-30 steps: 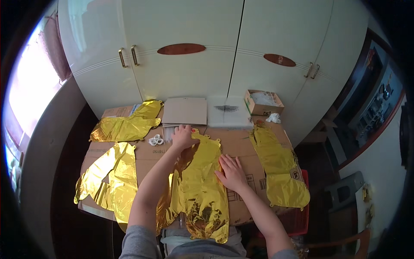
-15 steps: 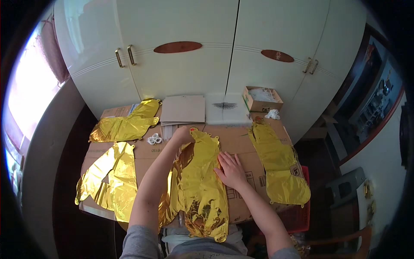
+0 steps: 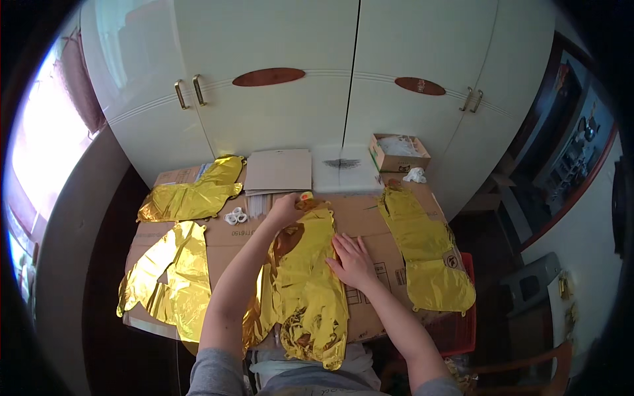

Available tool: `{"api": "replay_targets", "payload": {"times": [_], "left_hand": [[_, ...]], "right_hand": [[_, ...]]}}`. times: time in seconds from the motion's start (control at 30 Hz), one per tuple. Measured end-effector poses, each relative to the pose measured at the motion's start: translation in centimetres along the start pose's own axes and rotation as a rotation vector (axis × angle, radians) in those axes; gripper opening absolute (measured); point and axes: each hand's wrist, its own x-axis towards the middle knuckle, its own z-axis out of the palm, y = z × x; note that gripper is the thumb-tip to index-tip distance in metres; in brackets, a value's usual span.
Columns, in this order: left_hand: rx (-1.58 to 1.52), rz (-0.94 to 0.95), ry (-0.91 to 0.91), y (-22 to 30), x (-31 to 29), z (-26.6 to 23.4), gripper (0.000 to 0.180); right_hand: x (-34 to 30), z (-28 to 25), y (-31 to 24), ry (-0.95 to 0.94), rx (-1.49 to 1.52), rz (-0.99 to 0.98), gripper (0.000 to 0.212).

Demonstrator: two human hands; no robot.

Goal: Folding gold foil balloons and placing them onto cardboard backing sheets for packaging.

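Observation:
A flat gold foil balloon [image 3: 307, 257] lies lengthwise in front of me, its near end wrinkled and hanging at the table's near edge. My left hand [image 3: 284, 211] is closed on the far end, where a small tab with an orange-red mark sticks up beside the fingers. Flat on the balloon's right edge rests my right hand [image 3: 352, 263], fingers slightly apart. To the left lie an A-shaped gold foil balloon [image 3: 191, 254] and, farther back, another folded-looking gold foil balloon [image 3: 191, 198]. One more long gold foil balloon [image 3: 422, 251] is at the right.
Cardboard [image 3: 363, 218] covers the table. Small white rolls [image 3: 236, 216] sit left of my left hand. Behind are grey-brown card sheets [image 3: 279, 170], a white pad [image 3: 340, 177], a carton [image 3: 400, 155] and crumpled white tissue [image 3: 415, 175]. White cabinets [image 3: 277, 119] stand beyond; a red crate [image 3: 468, 330] is below right.
My left hand has lifted and bent the balloon's far end, moving slightly to the right. The right hand stays pressed on the same edge.

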Motion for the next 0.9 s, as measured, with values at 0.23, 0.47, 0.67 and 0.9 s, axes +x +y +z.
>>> {"api": "replay_targets", "payload": {"times": [0.23,0.47,0.67,0.9], "left_hand": [[-0.141,0.082,0.004,-1.1,0.1,1.2,0.067],[-0.239,0.027,-0.032,-0.8,-0.2,1.6,0.066],[-0.240,0.045,-0.004,-0.2,-0.9,2.6,0.058],[-0.039,0.127,0.111,-0.5,-1.5,1.9,0.041]], "right_hand": [[0.1,0.1,-0.2,0.018,0.005,-0.008,0.062],[0.0,0.1,0.0,0.010,0.000,0.003,0.063],[0.0,0.1,0.2,0.023,-0.014,-0.009,0.063],[0.1,0.2,-0.1,0.022,-0.006,-0.018,0.062]]}}
